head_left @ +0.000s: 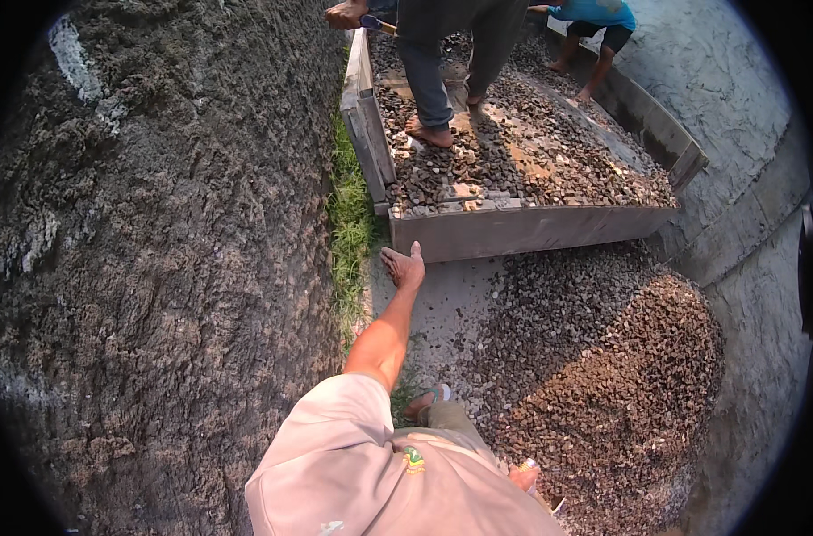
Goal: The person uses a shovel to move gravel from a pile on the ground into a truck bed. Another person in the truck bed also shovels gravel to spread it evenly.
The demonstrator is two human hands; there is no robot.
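Note:
My left hand (404, 266) is stretched forward with its fingers apart and holds nothing. It is at the lower left corner of a grey end board (531, 234) of a raised bed; I cannot tell whether it touches the board. Low in the view, by my shirt, my right hand (521, 478) is closed around a small pale item, too small to name. Broken stones (531, 165) cover the bed. Below the board, a large heap of the same stones (603, 375) spreads over the ground, to the right of my arm.
A person in dark trousers (424, 67) stands barefoot on the stones, gripping a handle. Another person in a blue top (603, 12) bends at the far right of the bed. A rough wall (156, 268) rises at left, with a grass strip (348, 214) along it; a grey wall (737, 179) stands right.

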